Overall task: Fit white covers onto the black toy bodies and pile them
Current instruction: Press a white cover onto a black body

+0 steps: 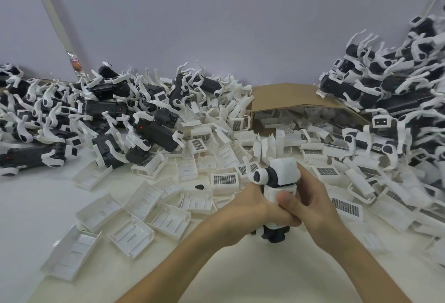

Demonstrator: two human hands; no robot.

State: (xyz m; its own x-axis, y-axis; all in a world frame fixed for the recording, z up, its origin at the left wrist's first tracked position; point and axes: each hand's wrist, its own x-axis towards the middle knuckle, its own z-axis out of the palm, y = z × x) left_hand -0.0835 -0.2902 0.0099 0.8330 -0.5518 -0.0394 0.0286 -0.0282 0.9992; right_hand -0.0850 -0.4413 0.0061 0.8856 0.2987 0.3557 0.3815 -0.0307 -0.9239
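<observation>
The toy body (274, 234) is gripped by the curled left hand (243, 208) and right hand (313, 208). The cover (272, 193) is thumb-pressed, seemingly to seat it.

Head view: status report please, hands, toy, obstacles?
Left hand and right hand both grip black plastic toy body, white plastic cover pressed on. Loose white covers scattered around, none blocking.

Pale flat surface (36, 206) carries everything, plain painted wall (240, 37) behind. Far left: heap of black plastic toy bodies (96, 114), reaching back to wall. Far right: taller heap of same (397, 90), banked against wall. Between heaps, at back: brown cardboard box (289, 95), open side toward viewer. Loose white plastic covers (168, 220) inside box, spilling forward across middle, more scattered front-left. Front centre, before spill: black-and-white plastic toy body (281, 172) upright between left hand (250, 206) and right hand (310, 206).
</observation>
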